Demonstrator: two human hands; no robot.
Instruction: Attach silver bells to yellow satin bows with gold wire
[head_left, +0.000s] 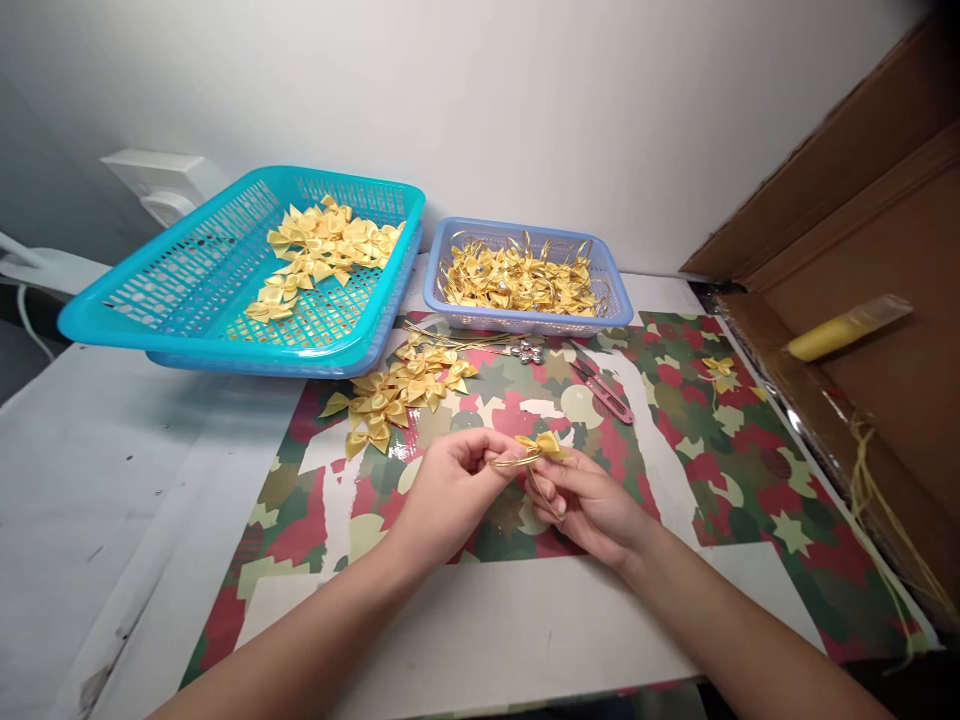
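My left hand (450, 490) and my right hand (581, 500) meet over the patterned sheet (675, 440). Both pinch one small yellow ribbon bow (544, 445) with a thin gold cord looped on it. The left fingers grip the cord's left end, the right fingers hold the bow and cord from below. A pile of loose yellow bows (401, 390) lies just beyond the hands. A bundle of gold cords (457, 338) rests behind that pile.
A turquoise basket (187, 290) at the back left holds several yellow bows. A lilac basket (611, 290) holds bows with gold cords. Pink thread snips (604, 390) lie on the sheet, one stray bow (720, 366) to the right. A cardboard box with a yellow tube (847, 328) stands at right.
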